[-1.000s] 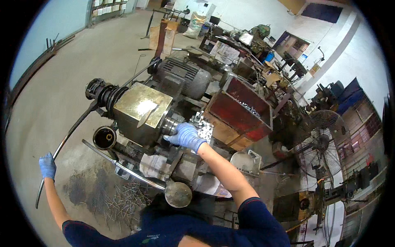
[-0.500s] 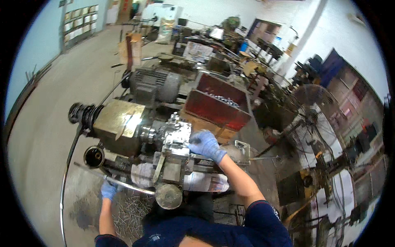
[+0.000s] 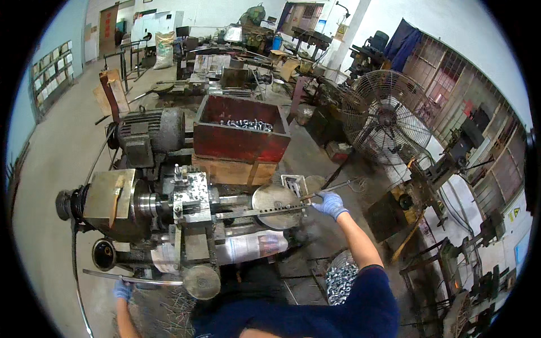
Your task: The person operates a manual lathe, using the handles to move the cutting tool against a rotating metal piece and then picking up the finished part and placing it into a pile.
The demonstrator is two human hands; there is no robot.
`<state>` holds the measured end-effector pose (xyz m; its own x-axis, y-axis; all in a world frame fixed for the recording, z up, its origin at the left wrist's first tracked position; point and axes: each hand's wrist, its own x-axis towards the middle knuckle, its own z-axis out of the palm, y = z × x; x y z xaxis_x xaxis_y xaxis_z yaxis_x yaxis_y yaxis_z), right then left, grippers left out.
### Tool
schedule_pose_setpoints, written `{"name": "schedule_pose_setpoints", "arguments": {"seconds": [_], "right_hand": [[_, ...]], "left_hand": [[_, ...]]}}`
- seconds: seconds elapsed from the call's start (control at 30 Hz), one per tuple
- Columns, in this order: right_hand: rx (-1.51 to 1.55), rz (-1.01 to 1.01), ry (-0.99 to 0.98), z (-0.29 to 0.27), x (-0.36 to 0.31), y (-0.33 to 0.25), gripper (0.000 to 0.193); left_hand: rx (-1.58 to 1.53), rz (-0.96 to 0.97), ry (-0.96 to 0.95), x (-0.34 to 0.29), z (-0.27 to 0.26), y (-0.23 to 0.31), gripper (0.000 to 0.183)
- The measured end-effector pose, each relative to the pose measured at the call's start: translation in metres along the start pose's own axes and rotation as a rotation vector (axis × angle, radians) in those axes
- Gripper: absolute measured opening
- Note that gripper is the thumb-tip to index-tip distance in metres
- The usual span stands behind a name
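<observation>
My left hand (image 3: 122, 289), in a blue-grey glove, is closed at the long metal lever (image 3: 141, 279) at the lower left of a lathe-like machine. The lever runs right to a round metal knob (image 3: 202, 283). My right hand (image 3: 330, 204), gloved alike, is closed by the right end of a flat bar with a row of holes (image 3: 242, 213); its fingertips are partly hidden. That bar crosses a round metal plate (image 3: 276, 201). Just beyond the right hand, a thin rod (image 3: 341, 185) slants up to the right. Between my hands stands a shiny metal tool block (image 3: 191, 194), touched by neither.
Behind the machine, a dark red box (image 3: 239, 141) holding small metal parts rests on a wooden base. A motor (image 3: 152, 128) stands at its left. More parts fill a container (image 3: 341, 280) by my right arm. A large fan (image 3: 387, 115) stands farther right. Metal shavings litter the floor.
My right hand has left the tool block and moved right to the bar's end. My left hand stays at the lever. The view has turned right, exposing the parts container beside me.
</observation>
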<state>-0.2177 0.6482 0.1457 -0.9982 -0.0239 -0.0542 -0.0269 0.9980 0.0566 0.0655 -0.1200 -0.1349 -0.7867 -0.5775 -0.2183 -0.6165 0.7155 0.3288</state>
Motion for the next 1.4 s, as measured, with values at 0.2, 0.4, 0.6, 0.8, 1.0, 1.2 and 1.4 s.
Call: {"name": "schedule_pose_setpoints", "arguments": {"seconds": [0.2, 0.4, 0.6, 0.8, 1.0, 1.2, 1.4], "right_hand": [[-0.221, -0.062, -0.016, 0.064, 0.047, 0.051, 0.064], [-0.099, 0.183, -0.061, 0.065, 0.06, 0.066, 0.056], [-0.132, 0.356, 0.086, 0.097, -0.008, 0.172, 0.044], [-0.118, 0.563, -0.095, 0.142, -0.132, 0.264, 0.042], [-0.024, 0.624, -0.01, 0.193, -0.237, 0.265, 0.039], [-0.075, 0.735, -0.113, 0.167, -0.252, 0.21, 0.043], [-0.078, 0.772, -0.105, 0.164, -0.262, 0.191, 0.044]], "left_hand": [[-0.219, -0.122, 0.104, -0.003, -0.054, -0.074, 0.027], [-0.758, -0.121, 0.314, -0.039, -0.114, -0.035, 0.029], [-0.972, -0.375, 0.451, -0.036, -0.124, 0.02, 0.039], [-1.109, -0.512, 0.726, 0.008, -0.075, 0.063, 0.034], [-1.28, -0.501, 0.854, 0.005, -0.073, 0.071, 0.025], [-1.263, -0.543, 0.867, 0.003, -0.081, 0.071, 0.021], [-1.32, -0.496, 0.881, 0.002, -0.081, 0.067, 0.02]]}}
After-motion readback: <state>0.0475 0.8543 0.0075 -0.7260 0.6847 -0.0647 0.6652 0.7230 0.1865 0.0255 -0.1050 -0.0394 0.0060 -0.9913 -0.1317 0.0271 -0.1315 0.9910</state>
